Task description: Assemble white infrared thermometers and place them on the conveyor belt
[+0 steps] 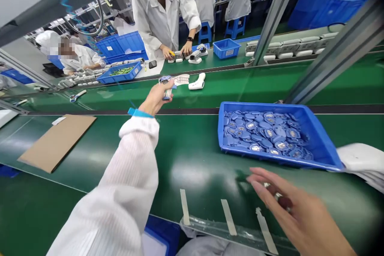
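Note:
My left hand (155, 98) reaches out over the green conveyor belt, its fingers closed around a white-and-blue device part (165, 79). Just beyond it on the belt lie a pale, ribbed piece (182, 79) and a white angled housing (197, 82). My right hand (295, 204) is above the near bench at the lower right, fingers curled. Small shiny metal pieces (278, 197) show inside its grasp; their exact kind cannot be made out. A blue bin (325, 144) stands beyond this hand, filled with flat oval blue parts (265, 132).
Brown cardboard (57, 142) lies on the bench at left. Tape strips (229, 217) mark the front edge. White parts (363, 158) sit right of the bin. A metal post (333, 44) slants up at right. Across the belt, a co-worker (165, 12) handles white devices.

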### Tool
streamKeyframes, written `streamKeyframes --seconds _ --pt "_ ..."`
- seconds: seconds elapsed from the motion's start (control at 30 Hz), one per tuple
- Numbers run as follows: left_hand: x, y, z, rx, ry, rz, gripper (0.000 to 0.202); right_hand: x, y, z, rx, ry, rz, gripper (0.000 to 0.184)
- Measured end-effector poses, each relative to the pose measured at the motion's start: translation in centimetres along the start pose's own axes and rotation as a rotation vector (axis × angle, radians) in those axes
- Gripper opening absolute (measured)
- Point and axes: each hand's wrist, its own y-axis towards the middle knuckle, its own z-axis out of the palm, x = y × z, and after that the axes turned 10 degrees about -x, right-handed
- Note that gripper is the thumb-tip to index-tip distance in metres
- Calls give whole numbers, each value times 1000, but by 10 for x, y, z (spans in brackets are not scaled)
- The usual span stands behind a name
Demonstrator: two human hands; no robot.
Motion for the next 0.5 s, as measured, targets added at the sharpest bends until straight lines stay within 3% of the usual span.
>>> streamKeyframes --seconds 0.13,0.27,0.37,0.5 --pt "28 -108 -21 181 89 212 31 40 8 -2 -79 31 -151 34" --pt "83 -203 -18 366 157 195 28 53 3 -3 -182 14 -289 27" --pt "112 -241 -12 458 183 147 26 51 -2 -1 -130 19 -336 27" --pt "120 -264 -7 518 279 235 20 48 -10 0 -13 -41 -393 23"
